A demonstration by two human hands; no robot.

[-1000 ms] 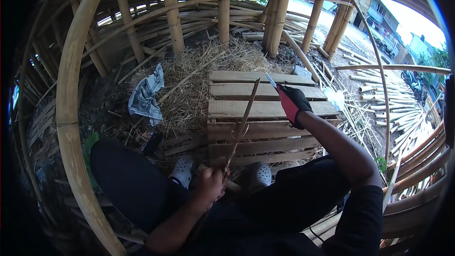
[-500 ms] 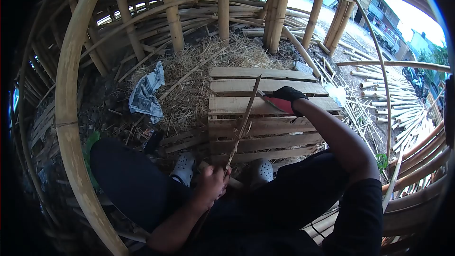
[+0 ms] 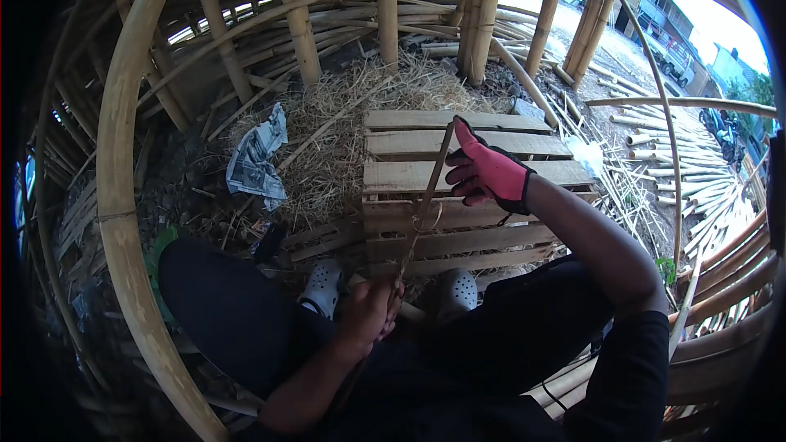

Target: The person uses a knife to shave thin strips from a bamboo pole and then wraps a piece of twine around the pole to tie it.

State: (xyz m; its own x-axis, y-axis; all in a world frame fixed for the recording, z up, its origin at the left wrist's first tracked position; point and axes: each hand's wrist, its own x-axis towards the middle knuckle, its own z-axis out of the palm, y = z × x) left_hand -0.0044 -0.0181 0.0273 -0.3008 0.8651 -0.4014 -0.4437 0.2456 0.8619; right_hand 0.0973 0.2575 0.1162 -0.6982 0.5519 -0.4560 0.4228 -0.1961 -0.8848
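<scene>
My bare left hand (image 3: 372, 313) is wrapped round the lower end of a long, thin strip of bamboo (image 3: 431, 186), which slants up and to the right with a thin curl of fibre at its middle. My right hand (image 3: 489, 170), in a red and black glove, is raised beside the strip's upper end. Its thumb points up by the tip, and its fingers are apart and curved near the strip. Whether they touch it I cannot tell. Under both the strip and the glove stands a slatted wooden crate (image 3: 475, 214).
Grey clogs (image 3: 325, 286) are on my feet below the crate. Crumpled newspaper (image 3: 258, 160) lies on straw (image 3: 327, 127) to the left. A thick bamboo pole (image 3: 119, 155) curves past on the left. Cut bamboo poles (image 3: 696, 164) lie at the right.
My right hand has turned and lifted to the strip's top end, its fingers now spread and its palm showing. The strip leans slightly further right. My left hand keeps its hold.
</scene>
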